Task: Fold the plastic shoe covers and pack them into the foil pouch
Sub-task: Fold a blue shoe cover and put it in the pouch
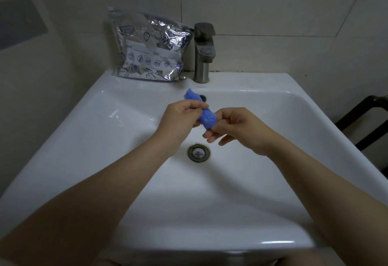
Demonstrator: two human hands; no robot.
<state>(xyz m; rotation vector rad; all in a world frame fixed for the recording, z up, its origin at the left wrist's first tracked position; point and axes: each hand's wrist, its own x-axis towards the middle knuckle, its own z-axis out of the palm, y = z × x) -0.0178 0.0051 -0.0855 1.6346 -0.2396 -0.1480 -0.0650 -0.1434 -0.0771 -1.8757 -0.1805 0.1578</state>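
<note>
A blue plastic shoe cover [206, 116], bunched into a narrow strip, hangs in the air above the white sink basin [130, 139]. My left hand [178, 118] pinches its middle from the left, and one blue end sticks up past my fingers. My right hand [235, 127] pinches the lower end from the right, with its other fingers loosely extended below. The silver foil pouch [149, 49], printed with blue seafood drawings, leans upright against the tiled wall at the back left of the sink ledge, apart from both hands.
A grey metal tap [203, 53] stands on the ledge right of the pouch. The drain [198, 152] lies below my hands. A dark chair frame [365, 118] is beyond the sink's right edge. A small clear plastic scrap [114, 113] lies on the left slope.
</note>
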